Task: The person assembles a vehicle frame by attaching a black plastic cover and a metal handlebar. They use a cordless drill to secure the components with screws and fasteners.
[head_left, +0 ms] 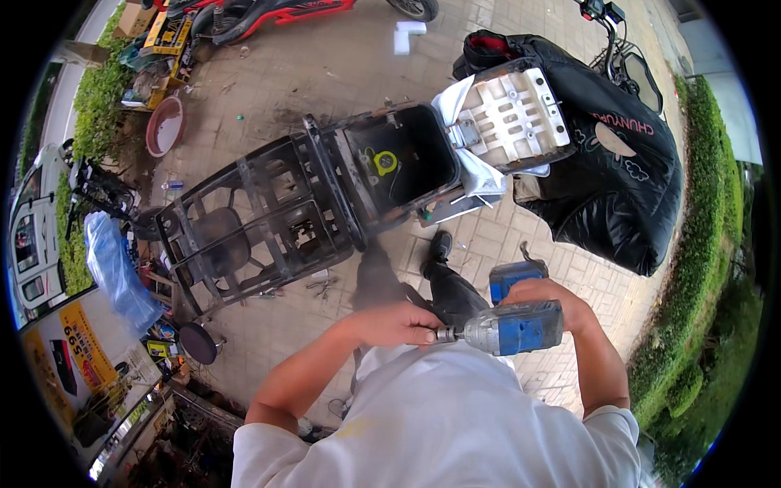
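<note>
My right hand (557,294) wraps the handle of a blue and grey cordless impact wrench (529,328), held level in front of my white shirt. The tool's nose points left, and its blue battery (508,278) shows beyond my hand. With thumb and fingers closed, my left hand (396,325) grips the metal socket (447,333) at the nose. Beyond both hands stands an electric scooter with a bare metal rear rack (252,215). Its black storage box (423,150) is uncovered, with a yellow-green round cap (383,163) inside. The seat (517,114) is tipped up, its white ribbed underside showing.
A black padded cover (618,163) drapes the scooter's front. A round stool (199,343) and small scattered metal parts (321,285) lie left. Farther off are a basin (166,126) and a red scooter (277,11). A hedge (708,236) runs along the right.
</note>
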Available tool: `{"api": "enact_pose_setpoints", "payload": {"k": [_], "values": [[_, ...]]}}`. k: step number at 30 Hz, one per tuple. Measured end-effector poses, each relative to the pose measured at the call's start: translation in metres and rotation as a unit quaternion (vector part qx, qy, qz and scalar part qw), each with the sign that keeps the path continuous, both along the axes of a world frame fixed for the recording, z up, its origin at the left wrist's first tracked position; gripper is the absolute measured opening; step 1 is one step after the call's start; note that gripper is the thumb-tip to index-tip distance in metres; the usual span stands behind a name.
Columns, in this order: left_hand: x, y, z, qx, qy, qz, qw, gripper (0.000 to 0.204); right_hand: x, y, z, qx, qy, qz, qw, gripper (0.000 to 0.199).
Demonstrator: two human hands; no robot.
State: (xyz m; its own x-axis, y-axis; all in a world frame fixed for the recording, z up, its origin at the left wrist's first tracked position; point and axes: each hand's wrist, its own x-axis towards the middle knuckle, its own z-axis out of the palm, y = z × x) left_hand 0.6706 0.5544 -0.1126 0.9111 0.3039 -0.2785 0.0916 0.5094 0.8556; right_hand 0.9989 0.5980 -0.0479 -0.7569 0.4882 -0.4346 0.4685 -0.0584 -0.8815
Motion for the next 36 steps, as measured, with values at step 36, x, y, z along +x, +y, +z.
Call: {"api": "enact_pose_setpoints", "payload": {"k": [36], "values": [[0.216,-0.106,-0.003,0.317,0.353,0.281,0.834,0.037,0.164,-0.059,-0.071,-0.061,0.045,-0.041,0.996,0.035]]}}
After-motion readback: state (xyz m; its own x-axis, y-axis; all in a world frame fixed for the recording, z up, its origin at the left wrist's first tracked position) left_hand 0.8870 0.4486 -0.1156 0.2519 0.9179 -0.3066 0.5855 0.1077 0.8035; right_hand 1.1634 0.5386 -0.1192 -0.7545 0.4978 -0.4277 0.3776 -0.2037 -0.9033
